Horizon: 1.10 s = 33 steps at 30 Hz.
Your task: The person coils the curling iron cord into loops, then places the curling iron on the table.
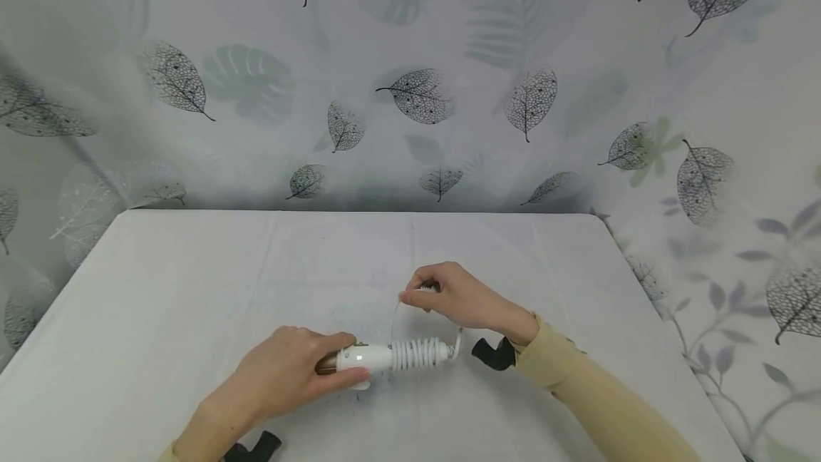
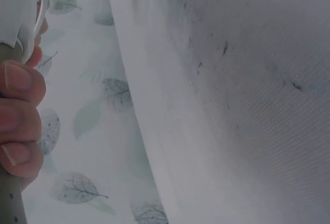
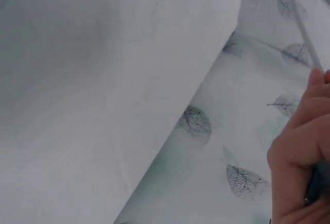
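Observation:
A curling iron (image 1: 364, 357) with a white body and a bronze-brown end lies level, low over the table. My left hand (image 1: 282, 362) grips its brown end, thumb and fingers on opposite sides. In the left wrist view, curled fingers (image 2: 19, 118) wrap the grey-brown part. White cord (image 1: 413, 355) is wound in several turns around the iron's right end. From the coil, a thin strand rises to my right hand (image 1: 455, 294), which pinches it between thumb and fingertips. The right wrist view shows the cord (image 3: 301, 23) running taut to the fingers.
A white-covered table (image 1: 256, 269) spreads under both hands. Behind it hangs a leaf-patterned curtain (image 1: 385, 148), which also runs along the sides. Black wrist mounts (image 1: 494, 353) sit at each wrist, the right one close to the iron's tip.

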### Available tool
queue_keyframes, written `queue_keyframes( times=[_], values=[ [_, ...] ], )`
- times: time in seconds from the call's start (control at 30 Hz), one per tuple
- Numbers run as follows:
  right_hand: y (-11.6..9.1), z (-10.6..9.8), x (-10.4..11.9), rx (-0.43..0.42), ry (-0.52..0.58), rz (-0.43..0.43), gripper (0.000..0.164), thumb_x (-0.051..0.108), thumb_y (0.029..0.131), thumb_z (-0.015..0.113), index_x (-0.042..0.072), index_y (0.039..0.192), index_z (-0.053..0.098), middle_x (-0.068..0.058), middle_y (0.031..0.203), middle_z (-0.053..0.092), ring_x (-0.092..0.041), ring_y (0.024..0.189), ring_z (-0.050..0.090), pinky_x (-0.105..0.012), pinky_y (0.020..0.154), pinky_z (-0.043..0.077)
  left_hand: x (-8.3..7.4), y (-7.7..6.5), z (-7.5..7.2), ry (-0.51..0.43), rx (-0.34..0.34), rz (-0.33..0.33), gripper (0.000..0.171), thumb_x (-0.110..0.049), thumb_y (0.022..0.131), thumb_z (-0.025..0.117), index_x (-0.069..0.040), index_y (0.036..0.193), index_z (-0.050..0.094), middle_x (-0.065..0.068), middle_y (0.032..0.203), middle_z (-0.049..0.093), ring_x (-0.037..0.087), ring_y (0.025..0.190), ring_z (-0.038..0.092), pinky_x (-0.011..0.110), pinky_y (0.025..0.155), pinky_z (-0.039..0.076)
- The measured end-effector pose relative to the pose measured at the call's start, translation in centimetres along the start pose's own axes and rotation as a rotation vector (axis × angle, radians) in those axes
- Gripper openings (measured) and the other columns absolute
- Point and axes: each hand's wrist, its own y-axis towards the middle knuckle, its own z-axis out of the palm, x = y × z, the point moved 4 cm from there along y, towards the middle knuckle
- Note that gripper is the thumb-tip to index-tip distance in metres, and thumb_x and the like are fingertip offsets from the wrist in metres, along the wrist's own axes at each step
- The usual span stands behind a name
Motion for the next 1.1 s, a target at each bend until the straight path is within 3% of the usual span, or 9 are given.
queue_keyframes(
  times=[0.27, 0.43, 0.73, 0.9, 1.1],
  values=[
    [-1.3, 0.3, 1.8, 0.061, 0.133, 0.064, 0.019, 0.024, 0.102, 0.059, 0.011, 0.101, 0.073, 0.002, 0.069, 0.051, -0.011, 0.057, 0.043, -0.022, 0.054, 0.037, 0.4, 0.0, 0.4, -0.003, 0.032, -0.064, 0.042, -0.069, 0.092, 0.052, -0.030, 0.097, 0.067, -0.024, 0.061, 0.045, -0.005, 0.052, 0.037, 0.019, 0.050, 0.034],
    [-2.7, 0.8, 2.7, 0.029, 0.110, 0.045, 0.023, 0.028, 0.103, 0.058, 0.009, 0.103, 0.071, 0.001, 0.071, 0.051, -0.011, 0.062, 0.045, -0.023, 0.053, 0.035, 0.7, 0.0, 0.5, -0.002, 0.052, -0.100, 0.046, -0.070, 0.092, 0.050, -0.030, 0.101, 0.068, -0.024, 0.063, 0.047, -0.004, 0.053, 0.039, 0.020, 0.053, 0.035],
    [-5.0, 2.5, 3.2, -0.053, 0.056, 0.004, 0.031, 0.031, 0.106, 0.049, 0.007, 0.116, 0.067, 0.000, 0.082, 0.057, -0.011, 0.072, 0.053, -0.025, 0.063, 0.046, 0.9, 0.1, 0.2, 0.019, 0.046, -0.148, 0.049, -0.073, 0.091, 0.048, -0.030, 0.102, 0.068, -0.024, 0.065, 0.049, -0.002, 0.054, 0.041, 0.020, 0.053, 0.036],
    [-5.8, 4.1, 3.2, -0.066, 0.065, -0.027, 0.030, 0.029, 0.108, 0.045, 0.007, 0.115, 0.064, 0.005, 0.084, 0.057, -0.007, 0.075, 0.052, -0.024, 0.067, 0.046, 0.9, 0.3, 0.0, 0.025, 0.022, -0.156, 0.047, -0.072, 0.091, 0.049, -0.030, 0.100, 0.068, -0.023, 0.065, 0.049, -0.003, 0.054, 0.041, 0.020, 0.052, 0.035],
    [-6.9, 6.6, 2.7, -0.031, 0.139, -0.097, 0.022, 0.027, 0.107, 0.048, 0.013, 0.103, 0.065, 0.004, 0.085, 0.060, -0.001, 0.075, 0.053, -0.022, 0.067, 0.050, 0.9, 0.3, -0.3, 0.062, -0.022, -0.158, 0.046, -0.072, 0.090, 0.050, -0.029, 0.095, 0.064, -0.020, 0.059, 0.042, -0.003, 0.051, 0.035, 0.020, 0.048, 0.031]
  ],
)
